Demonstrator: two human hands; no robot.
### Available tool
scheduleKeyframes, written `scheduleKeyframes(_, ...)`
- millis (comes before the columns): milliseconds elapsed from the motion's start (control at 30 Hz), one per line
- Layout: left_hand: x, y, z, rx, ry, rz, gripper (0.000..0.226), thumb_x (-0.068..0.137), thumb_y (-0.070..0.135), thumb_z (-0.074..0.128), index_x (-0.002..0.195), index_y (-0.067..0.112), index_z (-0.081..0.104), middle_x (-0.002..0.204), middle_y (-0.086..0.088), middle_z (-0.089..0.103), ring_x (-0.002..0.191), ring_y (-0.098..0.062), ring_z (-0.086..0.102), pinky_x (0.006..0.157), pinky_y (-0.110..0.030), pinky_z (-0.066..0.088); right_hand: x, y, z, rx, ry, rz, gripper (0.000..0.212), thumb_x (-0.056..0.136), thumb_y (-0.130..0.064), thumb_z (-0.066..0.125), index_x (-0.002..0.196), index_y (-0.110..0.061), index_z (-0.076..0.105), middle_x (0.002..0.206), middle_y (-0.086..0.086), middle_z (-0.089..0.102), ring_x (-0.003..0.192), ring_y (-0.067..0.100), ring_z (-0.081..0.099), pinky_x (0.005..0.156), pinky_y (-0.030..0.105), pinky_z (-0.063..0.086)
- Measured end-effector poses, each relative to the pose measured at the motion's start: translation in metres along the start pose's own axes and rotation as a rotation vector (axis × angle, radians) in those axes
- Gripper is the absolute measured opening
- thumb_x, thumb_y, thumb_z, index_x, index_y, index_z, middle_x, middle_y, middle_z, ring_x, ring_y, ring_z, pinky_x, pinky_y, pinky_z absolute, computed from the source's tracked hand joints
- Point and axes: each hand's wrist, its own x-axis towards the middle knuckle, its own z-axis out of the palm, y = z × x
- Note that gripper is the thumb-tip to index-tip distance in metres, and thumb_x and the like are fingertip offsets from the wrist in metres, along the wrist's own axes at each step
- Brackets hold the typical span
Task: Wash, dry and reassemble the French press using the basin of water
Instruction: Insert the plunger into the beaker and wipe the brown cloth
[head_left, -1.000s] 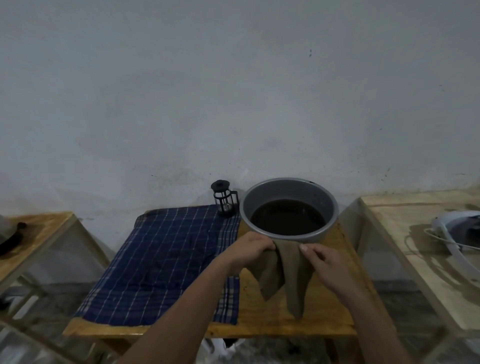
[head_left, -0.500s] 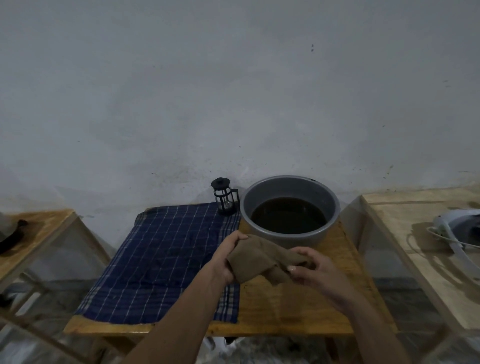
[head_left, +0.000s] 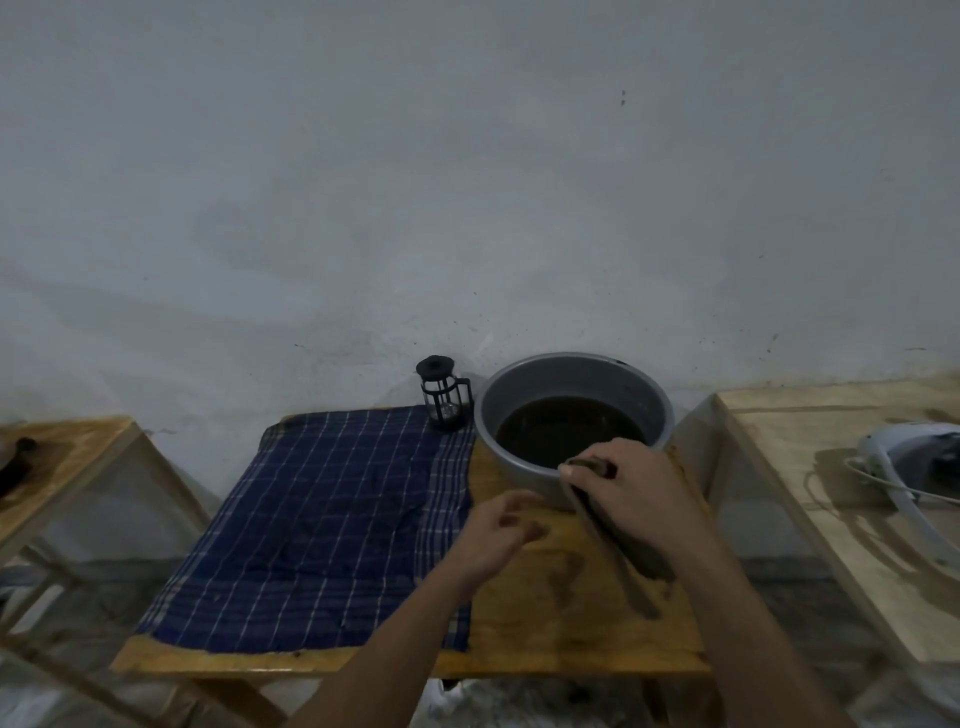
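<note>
drape the brown cloth (head_left: 618, 540) clear of the dark water in the grey basin (head_left: 574, 384) so it can dry the french press (head_left: 442, 392), standing assembled behind the checked towel (head_left: 332, 519). right hand (head_left: 631, 493) pinches the cloth at the rim; left hand (head_left: 496, 535) hangs loose, empty.

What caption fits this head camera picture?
Right hand drapes a brown cloth by the grey water basin; black French press waits.
</note>
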Motion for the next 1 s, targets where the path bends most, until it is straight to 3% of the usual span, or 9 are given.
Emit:
scheduleKeyframes(67, -0.003, 0.006, 0.009, 0.031, -0.12, 0.091, 0.027, 0.091, 0.026, 0.063, 0.115, 0.037, 0.056, 0.12, 0.017, 0.057, 0.106, 0.003, 0.055, 0.085, -0.02, 0.049, 0.004, -0.002, 0.0, -0.01, 0.069, 0.013, 0.021, 0.091, -0.038, 0.058, 0.078, -0.025, 0.068, 0.069, -0.013, 0.058, 0.068, 0.0, 0.053, 0.059, 0.013, 0.034)
scheduleKeyframes(167, 0.005, 0.007, 0.022, 0.089, -0.119, 0.19, 0.047, 0.085, 0.035, 0.069, 0.129, 0.034, 0.054, 0.129, 0.017, 0.056, 0.122, -0.005, 0.048, 0.105, -0.035, 0.043, 0.012, -0.001, 0.002, 0.003, 0.125, 0.024, 0.023, 0.091, -0.038, 0.057, 0.077, -0.023, 0.069, 0.072, -0.01, 0.063, 0.07, 0.0, 0.055, 0.061, 0.015, 0.038)
scheduleKeyframes(300, 0.012, 0.009, 0.032, 0.059, -0.023, 0.209, 0.037, 0.093, 0.021, 0.058, 0.13, 0.022, 0.053, 0.119, 0.006, 0.061, 0.102, -0.003, 0.059, 0.086, -0.026, 0.053, 0.015, 0.004, 0.007, 0.063, 0.179, 0.054, 0.02, 0.093, -0.036, 0.056, 0.083, -0.022, 0.066, 0.075, -0.014, 0.06, 0.072, -0.003, 0.052, 0.06, 0.012, 0.036)
scheduleKeyframes(400, 0.014, 0.006, 0.024, 0.142, 0.098, 0.206, 0.014, 0.097, 0.015, 0.051, 0.104, 0.019, 0.062, 0.093, 0.005, 0.065, 0.077, -0.003, 0.065, 0.064, -0.019, 0.054, 0.013, 0.012, 0.012, 0.196, 0.19, 0.129, 0.016, 0.092, -0.036, 0.057, 0.086, -0.023, 0.064, 0.079, -0.013, 0.058, 0.077, 0.0, 0.053, 0.061, 0.013, 0.036)
scheduleKeyframes(500, 0.016, 0.002, 0.009, 0.212, 0.127, 0.191, 0.014, 0.096, 0.017, 0.053, 0.091, 0.018, 0.065, 0.086, 0.001, 0.068, 0.077, -0.005, 0.067, 0.07, -0.023, 0.057, 0.008, 0.029, 0.012, 0.376, 0.167, 0.233, 0.02, 0.092, -0.036, 0.057, 0.088, -0.019, 0.066, 0.085, -0.003, 0.063, 0.081, 0.007, 0.057, 0.063, 0.018, 0.038)
scheduleKeyframes(600, 0.017, 0.002, -0.008, 0.23, 0.167, 0.192, 0.015, 0.095, 0.019, 0.056, 0.096, 0.019, 0.071, 0.093, 0.002, 0.07, 0.087, -0.008, 0.067, 0.076, -0.026, 0.055, -0.004, 0.051, 0.014, 0.496, 0.129, 0.346, 0.024, 0.089, -0.043, 0.058, 0.094, -0.021, 0.068, 0.093, 0.001, 0.066, 0.086, 0.013, 0.06, 0.073, 0.029, 0.048)
scheduleKeyframes(700, 0.015, 0.002, -0.023, 0.052, 0.133, 0.139, 0.015, 0.092, 0.019, 0.062, 0.098, 0.018, 0.075, 0.097, 0.002, 0.07, 0.091, -0.009, 0.065, 0.073, -0.023, 0.05, -0.015, 0.063, 0.017, 0.605, 0.141, 0.444, 0.019, 0.087, -0.043, 0.061, 0.091, -0.024, 0.065, 0.097, 0.001, 0.064, 0.091, 0.018, 0.059, 0.075, 0.036, 0.049)
scheduleKeyframes(867, 0.011, -0.015, -0.03, -0.279, -0.049, -0.131, 0.028, 0.087, 0.027, 0.067, 0.113, 0.017, 0.069, 0.117, -0.007, 0.067, 0.111, -0.026, 0.062, 0.1, -0.049, 0.049, -0.024, 0.075, 0.022, 0.744, 0.084, 0.547, 0.021, 0.084, -0.037, 0.066, 0.091, -0.017, 0.067, 0.099, 0.007, 0.063, 0.094, 0.025, 0.059, 0.084, 0.047, 0.053)
scheduleKeyframes(1000, 0.019, -0.03, -0.024, -0.384, -0.131, -0.323, 0.034, 0.087, 0.027, 0.069, 0.119, 0.016, 0.065, 0.122, -0.009, 0.067, 0.116, -0.028, 0.061, 0.104, -0.052, 0.046, -0.015, 0.089, 0.028, 0.721, 0.06, 0.641, 0.022, 0.083, -0.037, 0.068, 0.088, -0.016, 0.067, 0.097, 0.005, 0.065, 0.093, 0.023, 0.06, 0.091, 0.045, 0.048)
